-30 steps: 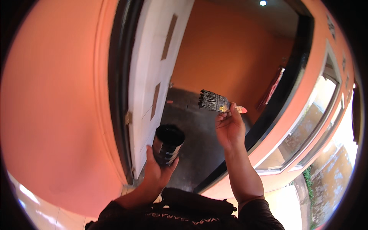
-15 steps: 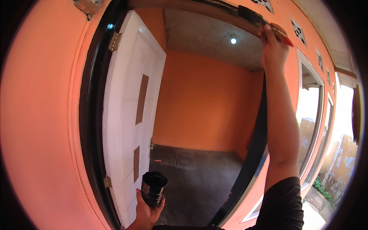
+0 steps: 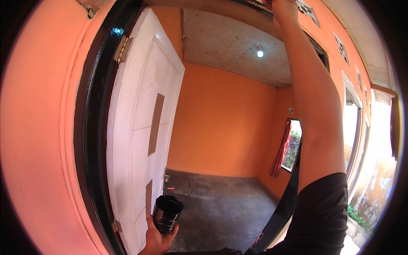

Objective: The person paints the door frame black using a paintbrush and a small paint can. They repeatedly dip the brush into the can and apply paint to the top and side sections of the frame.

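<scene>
Low in the view, my left hand (image 3: 157, 239) is wrapped round the lower part of a black paint can (image 3: 167, 214). The can is held upright, its open top showing a dark inside. My right arm stretches up to the top of the door frame. Only part of my right hand (image 3: 284, 12) shows at the upper edge, with its fingers curled. The paintbrush it held a moment before lies beyond the picture. Black paint covers the left post of the door frame (image 3: 91, 140).
A white door (image 3: 140, 123) with brown patches stands swung inward on the left, on metal hinges (image 3: 123, 49). Beyond lie a dark floor (image 3: 221, 212), orange walls (image 3: 221, 123), a lit bulb (image 3: 260, 54) and a window with a red curtain (image 3: 281, 148).
My right hand has moved up and slightly left, taking the paintbrush out of view. The view has shifted, so the inside window now shows. My left hand still holds the can.
</scene>
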Action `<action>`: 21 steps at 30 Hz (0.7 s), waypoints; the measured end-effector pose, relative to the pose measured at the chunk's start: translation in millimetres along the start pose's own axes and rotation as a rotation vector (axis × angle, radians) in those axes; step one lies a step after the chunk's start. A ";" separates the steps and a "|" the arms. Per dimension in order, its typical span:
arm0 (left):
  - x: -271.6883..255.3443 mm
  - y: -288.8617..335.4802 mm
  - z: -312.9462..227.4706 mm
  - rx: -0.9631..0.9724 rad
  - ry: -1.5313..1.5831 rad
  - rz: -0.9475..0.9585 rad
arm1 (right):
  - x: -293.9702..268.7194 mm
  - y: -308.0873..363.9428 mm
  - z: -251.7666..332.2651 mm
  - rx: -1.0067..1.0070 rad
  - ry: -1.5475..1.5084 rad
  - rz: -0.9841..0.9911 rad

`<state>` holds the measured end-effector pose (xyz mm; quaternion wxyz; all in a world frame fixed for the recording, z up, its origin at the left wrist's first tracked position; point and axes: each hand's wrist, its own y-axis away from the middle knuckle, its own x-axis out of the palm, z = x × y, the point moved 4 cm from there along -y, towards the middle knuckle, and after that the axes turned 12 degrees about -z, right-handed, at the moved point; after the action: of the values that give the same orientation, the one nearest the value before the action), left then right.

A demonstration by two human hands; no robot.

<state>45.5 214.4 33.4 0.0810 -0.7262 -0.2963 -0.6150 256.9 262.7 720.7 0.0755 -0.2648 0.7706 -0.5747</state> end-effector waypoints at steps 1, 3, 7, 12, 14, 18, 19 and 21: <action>1.5 -0.1 -3.2 0.009 -0.014 -0.024 | 4.3 -5.2 -4.3 -0.003 0.056 0.028; 1.3 -6.7 -8.9 0.021 -0.023 0.012 | 5.5 -10.7 -15.1 -0.017 0.090 -0.024; 1.2 -8.8 -11.1 0.027 -0.018 0.016 | -36.3 -31.6 -28.2 -0.083 0.309 0.022; -1.5 -18.7 -0.8 -0.005 -0.021 0.049 | -83.3 -31.3 -31.9 0.095 0.509 -0.049; 1.5 -21.1 4.7 -0.017 -0.035 0.058 | -101.0 -38.7 -24.3 0.000 0.638 -0.024; 15.5 -17.8 11.9 -0.013 -0.043 0.129 | -140.5 -51.1 -9.7 -0.079 0.821 0.008; 19.4 -15.8 12.4 -0.006 -0.043 0.136 | -145.3 -56.4 -4.0 -0.131 0.912 -0.006; 20.1 -17.9 14.9 -0.049 -0.028 0.122 | -156.4 -63.6 17.5 -0.231 1.109 -0.039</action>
<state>50.0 242.6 44.5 0.0962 -0.7530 -0.2374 -0.6061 417.4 312.6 744.5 -0.3809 0.0560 0.7477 -0.5410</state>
